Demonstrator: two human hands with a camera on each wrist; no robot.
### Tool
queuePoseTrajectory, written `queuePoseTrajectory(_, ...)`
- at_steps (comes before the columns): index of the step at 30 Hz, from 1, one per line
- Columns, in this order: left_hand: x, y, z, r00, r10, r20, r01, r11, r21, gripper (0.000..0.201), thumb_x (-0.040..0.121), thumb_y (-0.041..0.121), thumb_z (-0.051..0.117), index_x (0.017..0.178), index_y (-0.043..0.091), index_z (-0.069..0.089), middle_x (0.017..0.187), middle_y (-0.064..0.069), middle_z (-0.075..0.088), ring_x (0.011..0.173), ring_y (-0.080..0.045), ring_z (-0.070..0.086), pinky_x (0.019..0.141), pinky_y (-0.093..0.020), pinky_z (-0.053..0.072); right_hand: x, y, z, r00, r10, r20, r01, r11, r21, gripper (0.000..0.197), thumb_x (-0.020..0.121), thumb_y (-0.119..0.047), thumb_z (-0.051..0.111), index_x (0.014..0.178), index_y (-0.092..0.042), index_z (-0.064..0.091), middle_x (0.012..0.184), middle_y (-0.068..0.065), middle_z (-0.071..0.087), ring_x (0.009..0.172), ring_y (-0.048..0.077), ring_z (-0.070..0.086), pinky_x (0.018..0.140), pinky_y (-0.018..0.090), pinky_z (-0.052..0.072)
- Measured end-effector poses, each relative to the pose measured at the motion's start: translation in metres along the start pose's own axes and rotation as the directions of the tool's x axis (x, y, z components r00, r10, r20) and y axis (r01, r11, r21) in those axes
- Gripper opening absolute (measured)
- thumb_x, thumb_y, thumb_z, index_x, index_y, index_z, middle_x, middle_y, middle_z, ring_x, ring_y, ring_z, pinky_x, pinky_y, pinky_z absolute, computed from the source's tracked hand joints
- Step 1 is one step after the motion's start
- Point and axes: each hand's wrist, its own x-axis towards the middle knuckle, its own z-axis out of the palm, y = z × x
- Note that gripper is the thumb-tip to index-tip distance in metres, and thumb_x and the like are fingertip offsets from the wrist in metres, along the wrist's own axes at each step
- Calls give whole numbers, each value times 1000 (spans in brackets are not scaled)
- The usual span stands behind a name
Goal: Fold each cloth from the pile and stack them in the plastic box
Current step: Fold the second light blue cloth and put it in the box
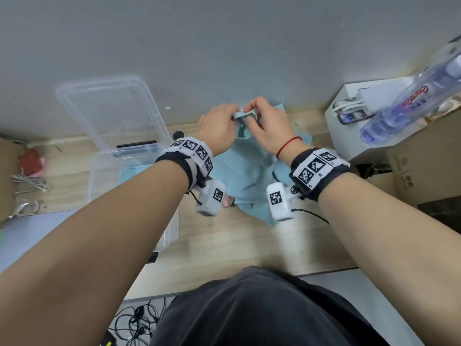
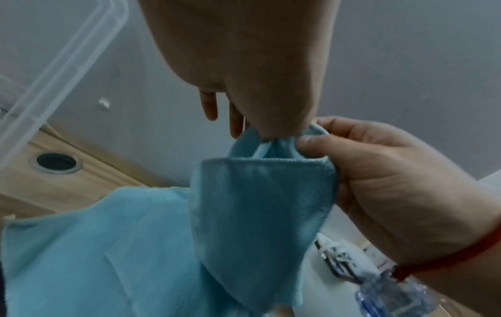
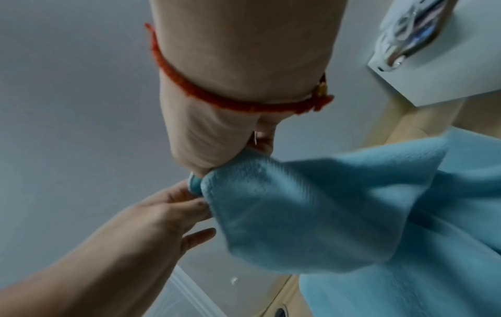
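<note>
Two hands, left hand (image 1: 219,123) and right hand (image 1: 267,126), pinch one blue cloth (image 1: 249,168) at twelve o'clock above the desk, plastic box (image 1: 104,166) at nine; wrist views show corners gathered, likely needing spreading before folding.

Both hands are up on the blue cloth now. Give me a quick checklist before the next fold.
1. Left hand pinches the blue cloth at its top edge: ok.
2. Right hand pinches the same edge: ok.
3. Cloth lifted off the pile: not ok, its lower part reaches the pile.
4. Corners aligned: cannot tell.
5. Plastic box open, lid leaning behind it: ok.
6. Room left in the box: cannot tell.
</note>
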Motion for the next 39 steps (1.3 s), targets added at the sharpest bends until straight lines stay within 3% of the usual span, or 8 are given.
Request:
queuePoseTrajectory(6, -23, 19, -51, 985, -104, -140, 81, 983, -165, 21, 97, 21, 34, 85, 8, 46, 77, -12, 56, 76, -33, 50, 64, -36, 32, -13, -11, -9, 998, 58, 1, -55, 958, -281, 27, 77, -14, 61, 104, -16, 58, 101, 8, 57, 93, 32, 56, 82, 37, 43)
queuePoseTrajectory(9, -46, 15, -75, 971, -126, -205, 88, 979, -186, 22, 95, 22, 36, 77, 11, 42, 68, -7, 50, 72, -31, 49, 61, -33, 27, -34, -24, -12, 991, 132, -8, -124, 906, -404, 14, 82, -10, 57, 96, -11, 58, 103, 15, 60, 97, 37, 57, 77, 36, 42)
queuePoseTrajectory(12, -70, 2, -89, 962, -122, -243, 78, 980, -183, 18, 91, 27, 46, 80, 13, 45, 77, -8, 56, 77, -30, 53, 67, -34, 38, -58, -32, -14, 981, 177, -83, -196, 887, -419, 8, 83, -8, 52, 81, -16, 51, 96, 18, 64, 93, 38, 59, 69, 34, 40)
queuePoseTrajectory(19, -145, -40, -67, 999, -41, 18, 41, 998, -45, 33, 87, 28, 63, 111, 6, 55, 110, -14, 60, 102, -32, 56, 88, -38, 44, -126, -53, -3, 905, 287, -315, -350, 923, -163, 21, 91, -15, 40, 99, -14, 58, 91, 18, 62, 83, 32, 54, 70, 36, 41)
queuePoseTrajectory(23, -192, -58, -42, 979, -69, 194, 65, 998, 23, 39, 85, 5, 55, 124, 6, 52, 121, -17, 59, 113, -35, 55, 93, -37, 43, -174, -61, 0, 898, 308, -315, -380, 904, -198, 18, 90, -21, 39, 88, -18, 57, 95, 21, 62, 85, 35, 52, 68, 35, 33)
queuePoseTrajectory(27, -224, -64, -36, 952, -111, 285, 95, 993, 70, 44, 81, 2, 56, 124, 11, 50, 119, -14, 59, 107, -32, 57, 87, -34, 47, -205, -61, 3, 896, 342, -283, -413, 877, -247, 19, 87, -22, 42, 76, -15, 55, 88, 21, 63, 77, 31, 46, 67, 32, 34)
queuePoseTrajectory(32, -236, -60, -51, 960, -94, 263, 75, 994, 78, 41, 78, 5, 58, 115, 20, 58, 114, -6, 63, 104, -28, 60, 89, -36, 51, -215, -65, -2, 848, 402, -346, -485, 851, -200, 24, 82, -25, 42, 81, -16, 64, 89, 18, 66, 87, 39, 59, 79, 38, 49)
queuePoseTrajectory(39, -231, -45, -91, 996, -24, 82, 18, 997, 72, 27, 86, 8, 59, 105, 20, 74, 103, -6, 71, 100, -26, 64, 85, -29, 49, -201, -75, -31, 832, 400, -385, -484, 862, -151, 25, 83, -32, 40, 76, -13, 56, 79, 13, 57, 78, 35, 51, 69, 33, 39)
